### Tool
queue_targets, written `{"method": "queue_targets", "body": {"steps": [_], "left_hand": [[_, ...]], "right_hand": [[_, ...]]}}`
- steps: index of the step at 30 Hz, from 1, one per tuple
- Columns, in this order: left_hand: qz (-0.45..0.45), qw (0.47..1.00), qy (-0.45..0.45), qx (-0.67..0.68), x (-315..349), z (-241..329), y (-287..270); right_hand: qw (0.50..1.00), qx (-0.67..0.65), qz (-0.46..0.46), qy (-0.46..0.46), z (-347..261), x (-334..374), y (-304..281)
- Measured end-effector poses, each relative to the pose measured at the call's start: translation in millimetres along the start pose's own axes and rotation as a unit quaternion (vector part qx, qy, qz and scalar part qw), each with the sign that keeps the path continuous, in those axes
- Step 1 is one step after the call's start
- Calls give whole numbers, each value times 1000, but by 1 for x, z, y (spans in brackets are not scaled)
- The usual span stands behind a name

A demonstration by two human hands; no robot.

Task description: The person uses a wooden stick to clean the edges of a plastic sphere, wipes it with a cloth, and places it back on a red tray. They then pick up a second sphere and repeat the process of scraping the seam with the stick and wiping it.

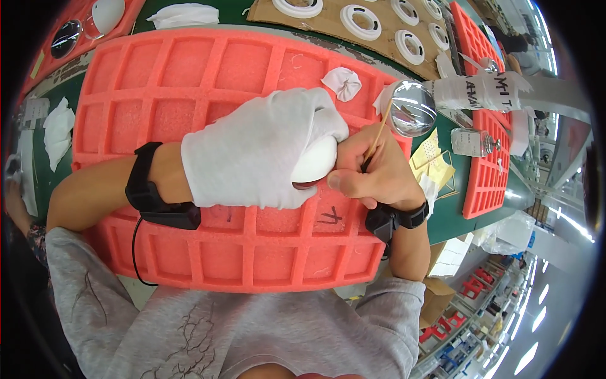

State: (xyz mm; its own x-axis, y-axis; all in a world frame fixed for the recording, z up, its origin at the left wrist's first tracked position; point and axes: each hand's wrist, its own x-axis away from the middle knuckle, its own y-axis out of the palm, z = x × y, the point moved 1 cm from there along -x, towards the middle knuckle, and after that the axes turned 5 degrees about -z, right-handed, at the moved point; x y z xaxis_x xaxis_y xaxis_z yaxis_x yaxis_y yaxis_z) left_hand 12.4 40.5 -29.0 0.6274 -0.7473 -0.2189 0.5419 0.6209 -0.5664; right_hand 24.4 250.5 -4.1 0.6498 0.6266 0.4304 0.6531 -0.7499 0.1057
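My left hand (252,148) wears a white glove and is wrapped round a smooth white dome-shaped piece (319,158), whose lower edge shows a dark reddish strip. Bare and closed, my right hand (382,167) pinches a thin wooden stick (382,129) that points up and away. Its thumb and fingers are right beside the dome's right edge; whether they touch it I cannot tell. Both hands are above a red foam tray (252,284) divided into square compartments. A crumpled white cloth (342,83) lies on the tray's far right part.
Just beyond my right hand is a shiny clear dome (411,108), near a wrapped arm (476,93). A yellow sheet (434,158) and a glass bottle (470,142) are at the right. White rings (360,23) rest on cardboard (315,26) at the back.
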Motion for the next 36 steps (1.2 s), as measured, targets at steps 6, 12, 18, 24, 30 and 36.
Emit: {"method": "queue_targets", "body": {"steps": [6,12,18,24,30,36], "left_hand": [[-16,999,-9,31,-1,-2,1],[-24,1000,10,-5,-1,-4,1],[-30,999,20,1,-2,-6,-1],[-16,999,29,15,-2,-8,-2],[-18,999,33,13,-3,-8,-3],[-11,999,30,14,-2,-6,-5]], "right_hand": [[999,16,-24,-18,2,-2,-5],[999,13,-34,-3,0,-3,-6],[998,8,-57,5,3,-3,-10],[996,19,-69,-47,4,0,-9],[999,-27,-8,-17,3,4,-2],[998,2,58,-28,8,10,-3]]}}
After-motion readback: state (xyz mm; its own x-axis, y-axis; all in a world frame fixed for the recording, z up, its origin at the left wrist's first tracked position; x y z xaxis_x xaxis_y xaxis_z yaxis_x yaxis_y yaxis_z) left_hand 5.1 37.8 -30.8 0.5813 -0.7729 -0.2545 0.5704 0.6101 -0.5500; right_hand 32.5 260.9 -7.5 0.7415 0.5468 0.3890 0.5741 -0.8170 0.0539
